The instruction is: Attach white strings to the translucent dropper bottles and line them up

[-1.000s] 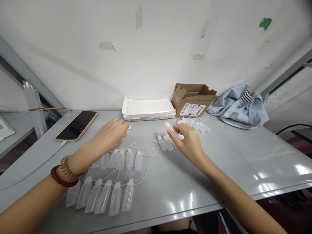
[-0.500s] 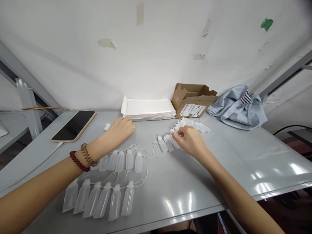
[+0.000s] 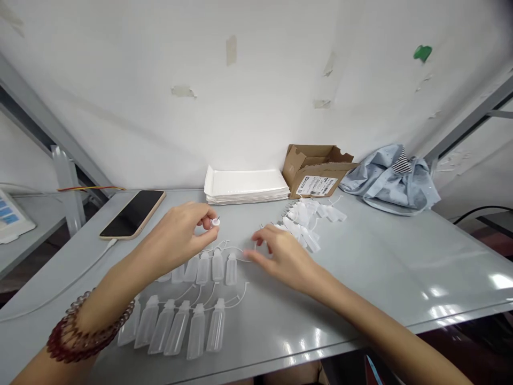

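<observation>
My left hand is raised over the table, pinching a small white cap with a thin dark tip between thumb and fingertips. My right hand hovers to the right with thumb and fingers apart and nothing visible in them. Beyond it lies a cluster of small translucent bottles with thin metal tips, partly covered by that hand. Below my hands, open squeeze bottles lie in a front row, their thin cap straps trailing. A second row of similar bottles lies behind, its left end hidden by my left forearm.
A stack of white trays or envelopes sits against the wall, beside an open cardboard box. Crumpled blue cloth lies at the right. At the left, a phone is plugged into a white cable.
My left hand has lifted towards me off the table, with a white cap now showing in it. My right hand has moved left from the tipped bottles and opened. The view has shifted slightly.
</observation>
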